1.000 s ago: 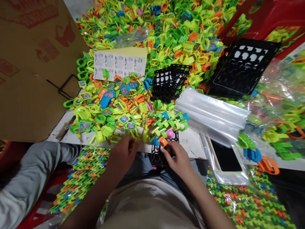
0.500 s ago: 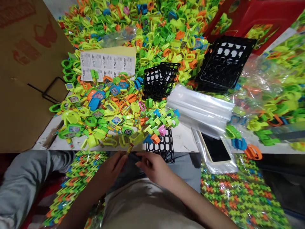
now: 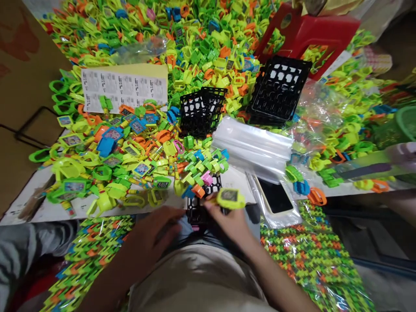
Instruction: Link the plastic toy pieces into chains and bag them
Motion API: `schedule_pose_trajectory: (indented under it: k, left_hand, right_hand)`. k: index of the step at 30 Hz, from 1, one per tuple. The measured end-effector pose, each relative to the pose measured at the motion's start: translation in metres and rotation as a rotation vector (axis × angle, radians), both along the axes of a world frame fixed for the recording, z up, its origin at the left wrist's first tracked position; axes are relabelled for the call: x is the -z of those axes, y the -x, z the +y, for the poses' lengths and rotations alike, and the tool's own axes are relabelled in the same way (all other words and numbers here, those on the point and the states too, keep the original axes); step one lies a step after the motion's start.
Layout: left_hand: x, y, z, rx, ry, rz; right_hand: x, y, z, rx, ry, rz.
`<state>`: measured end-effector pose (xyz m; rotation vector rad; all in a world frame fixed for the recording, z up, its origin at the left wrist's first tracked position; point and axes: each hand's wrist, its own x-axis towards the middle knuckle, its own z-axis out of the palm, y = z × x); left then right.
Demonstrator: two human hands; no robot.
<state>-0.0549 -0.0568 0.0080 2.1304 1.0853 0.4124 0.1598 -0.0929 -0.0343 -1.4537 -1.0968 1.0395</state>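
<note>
A yellow-green toy watch [image 3: 230, 197] is pinched in my right hand [image 3: 227, 221], just above the table edge. Beside it, my left hand [image 3: 159, 227] is slightly blurred, its fingers apart and holding nothing visible; the fingertips come close to the left side of a black grid tray [image 3: 194, 213]. That tray juts over the table edge towards my lap, and its far part carries rows of toy watches [image 3: 206, 167], mostly green and yellow. Left of the tray spreads a loose pile of watches [image 3: 112, 160], some with small yellow tubes.
A sticker sheet [image 3: 125, 89] lies on the heap behind. Black trays [image 3: 281, 89] are stacked before a red stool [image 3: 312, 32]. Clear plastic bags [image 3: 251, 143] and a phone [image 3: 276, 197] lie right of the tray. A cardboard box [image 3: 22, 108] stands left.
The yellow-green watch has gone from my left hand to my right, which moved up and right with it. My left hand opened. The camera view has swung to the right.
</note>
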Motion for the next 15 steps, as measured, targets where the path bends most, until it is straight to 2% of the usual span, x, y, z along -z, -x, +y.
schedule_pose_trajectory:
  k: [2,6,9,12,15]
  left_hand:
    - [-0.010,-0.019,0.012,0.017,-0.192,-0.050]
    - [-0.018,-0.063,0.038,0.091,-0.429,-0.044]
    - [-0.013,-0.089,0.053,-0.002,-0.512,0.060]
    - [-0.006,-0.101,0.061,-0.107,-0.574,0.111]
    - [-0.002,-0.103,0.065,-0.089,-0.534,0.170]
  right_hand:
    - [0.008,-0.024,0.014,0.122,0.034,-0.071]
    - [0.032,-0.039,0.036,0.119,0.041,-0.150]
    - [0.044,-0.034,0.041,0.150,0.023,-0.146]
    - [0.046,-0.032,0.039,0.213,-0.023,-0.154]
    - [0.046,-0.034,0.037,0.160,-0.074,-0.261]
